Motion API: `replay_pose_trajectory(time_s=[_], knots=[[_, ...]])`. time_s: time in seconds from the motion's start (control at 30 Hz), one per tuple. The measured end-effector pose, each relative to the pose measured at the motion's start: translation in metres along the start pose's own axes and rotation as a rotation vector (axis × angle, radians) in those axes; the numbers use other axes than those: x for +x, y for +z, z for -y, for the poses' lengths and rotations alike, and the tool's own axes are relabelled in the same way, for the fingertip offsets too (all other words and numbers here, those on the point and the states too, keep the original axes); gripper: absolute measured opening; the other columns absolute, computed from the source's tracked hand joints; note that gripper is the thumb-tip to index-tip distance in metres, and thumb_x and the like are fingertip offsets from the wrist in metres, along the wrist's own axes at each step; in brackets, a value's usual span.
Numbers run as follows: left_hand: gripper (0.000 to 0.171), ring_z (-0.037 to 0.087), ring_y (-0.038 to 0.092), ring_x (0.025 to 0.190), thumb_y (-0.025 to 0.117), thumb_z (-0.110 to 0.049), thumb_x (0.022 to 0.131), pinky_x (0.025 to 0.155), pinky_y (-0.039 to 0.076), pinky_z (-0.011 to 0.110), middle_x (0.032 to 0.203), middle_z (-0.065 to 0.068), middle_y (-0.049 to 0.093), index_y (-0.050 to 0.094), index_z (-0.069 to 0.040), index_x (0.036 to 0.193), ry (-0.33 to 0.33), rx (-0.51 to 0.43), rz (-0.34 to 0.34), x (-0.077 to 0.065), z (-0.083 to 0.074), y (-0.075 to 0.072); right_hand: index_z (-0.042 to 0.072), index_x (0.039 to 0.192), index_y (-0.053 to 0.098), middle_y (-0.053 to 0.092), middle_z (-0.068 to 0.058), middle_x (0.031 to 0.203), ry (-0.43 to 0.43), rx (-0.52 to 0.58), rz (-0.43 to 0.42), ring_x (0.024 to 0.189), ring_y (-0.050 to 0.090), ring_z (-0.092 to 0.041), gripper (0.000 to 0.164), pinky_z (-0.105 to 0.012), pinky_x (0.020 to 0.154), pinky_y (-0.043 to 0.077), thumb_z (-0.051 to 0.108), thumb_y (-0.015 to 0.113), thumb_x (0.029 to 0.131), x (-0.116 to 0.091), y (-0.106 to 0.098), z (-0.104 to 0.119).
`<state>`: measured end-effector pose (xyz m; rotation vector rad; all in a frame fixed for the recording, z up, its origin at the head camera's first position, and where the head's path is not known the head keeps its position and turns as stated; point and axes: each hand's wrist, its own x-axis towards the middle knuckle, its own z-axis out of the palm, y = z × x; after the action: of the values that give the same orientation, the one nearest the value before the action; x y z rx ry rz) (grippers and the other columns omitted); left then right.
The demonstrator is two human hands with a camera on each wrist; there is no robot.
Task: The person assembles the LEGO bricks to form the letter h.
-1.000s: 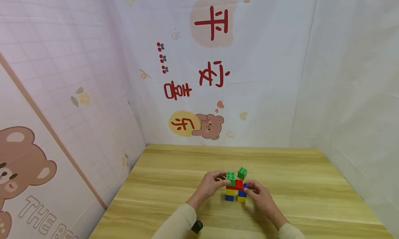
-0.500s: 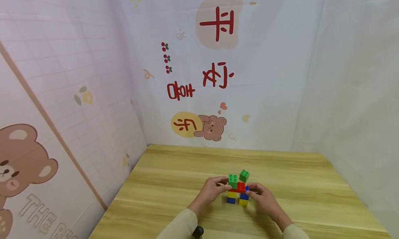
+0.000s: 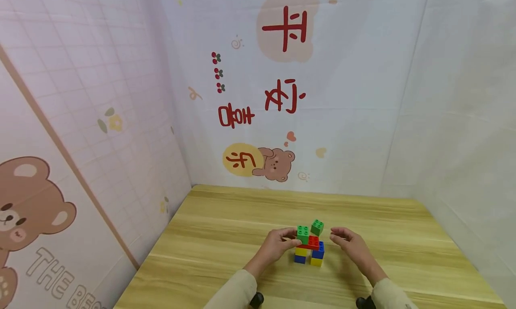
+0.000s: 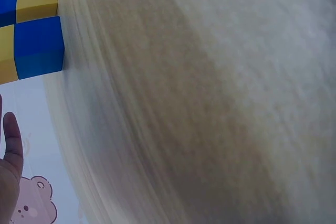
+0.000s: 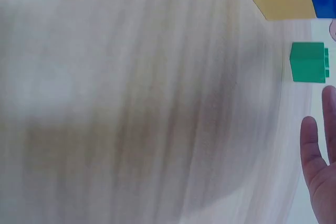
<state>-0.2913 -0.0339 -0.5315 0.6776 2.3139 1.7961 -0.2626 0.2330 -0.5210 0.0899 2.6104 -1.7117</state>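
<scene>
A small arch of toy building blocks stands on the table: a red block [image 3: 313, 242] bridges two columns. The left column has a yellow block [image 3: 300, 251] over a dark blue one [image 3: 300, 259]; the right has a blue block [image 3: 317, 254] over a yellow one [image 3: 316, 262]. On the red block's left end sits a green block [image 3: 303, 235], pinched between the thumb and fingers of my left hand [image 3: 276, 246]. My right hand [image 3: 354, 246] is apart from the arch, to its right, holding nothing. Behind the arch lies a loose green block [image 3: 317, 227], near the right fingertips [image 5: 310, 124] in the right wrist view.
The wooden table [image 3: 225, 215] meets a white printed cloth wall [image 3: 346, 121] at the back, with cloth on both sides too. Black wrist-worn pieces show by both cream sleeves [image 3: 235, 286].
My right hand has let go of the arch's right side and moved away to the right, its fingers extended. My left hand stays at the green block on top. The view has shifted slightly.
</scene>
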Motion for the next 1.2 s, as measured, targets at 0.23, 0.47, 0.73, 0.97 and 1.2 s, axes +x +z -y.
replay_pose_trajectory(time_s=[0.23, 0.47, 0.73, 0.97, 1.2], knots=[[0.028, 0.009, 0.063, 0.093, 0.072, -0.028, 0.093, 0.083, 0.049, 0.026, 0.102, -0.009, 0.07, 0.073, -0.016, 0.118, -0.003, 0.002, -0.007, 0.001, -0.001, 0.0, 0.001, 0.136, 0.056, 0.059, -0.018, 0.131, -0.036, -0.055, -0.055, 0.12, 0.054, -0.033, 0.051, -0.045, 0.096, 0.047, 0.035, 0.063, 0.099, 0.014, -0.005, -0.002], [0.026, 0.008, 0.063, 0.092, 0.072, -0.027, 0.093, 0.082, 0.049, 0.027, 0.102, -0.009, 0.071, 0.074, -0.017, 0.116, -0.029, 0.015, -0.023, -0.002, -0.006, -0.001, -0.001, 0.143, 0.047, 0.052, -0.026, 0.137, -0.023, -0.056, -0.04, 0.125, 0.05, -0.042, 0.062, -0.054, 0.102, 0.041, 0.036, 0.064, 0.098, 0.032, 0.003, -0.004], [0.022, 0.009, 0.062, 0.096, 0.071, -0.028, 0.093, 0.084, 0.049, 0.03, 0.102, -0.007, 0.072, 0.075, -0.019, 0.113, -0.059, 0.0, 0.003, -0.002, -0.01, 0.0, -0.005, 0.147, 0.038, 0.046, -0.031, 0.141, 0.013, -0.045, -0.021, 0.127, 0.046, -0.047, 0.061, -0.058, 0.105, 0.037, 0.028, 0.061, 0.1, 0.046, 0.015, -0.013], [0.025, 0.007, 0.061, 0.097, 0.07, -0.027, 0.093, 0.084, 0.049, 0.029, 0.104, -0.009, 0.071, 0.074, -0.019, 0.117, -0.062, 0.005, 0.017, -0.002, -0.008, -0.001, -0.005, 0.145, 0.039, 0.044, -0.031, 0.142, 0.031, -0.045, -0.007, 0.128, 0.044, -0.047, 0.064, -0.058, 0.105, 0.037, 0.031, 0.063, 0.098, 0.053, 0.022, -0.019], [0.027, 0.01, 0.062, 0.098, 0.07, -0.027, 0.094, 0.08, 0.051, 0.026, 0.106, -0.01, 0.07, 0.073, -0.019, 0.119, -0.065, -0.007, 0.032, -0.001, -0.008, -0.002, -0.005, 0.141, 0.044, 0.046, -0.032, 0.139, 0.038, -0.067, -0.016, 0.126, 0.045, -0.046, 0.066, -0.059, 0.105, 0.037, 0.034, 0.069, 0.095, 0.055, 0.03, -0.019]])
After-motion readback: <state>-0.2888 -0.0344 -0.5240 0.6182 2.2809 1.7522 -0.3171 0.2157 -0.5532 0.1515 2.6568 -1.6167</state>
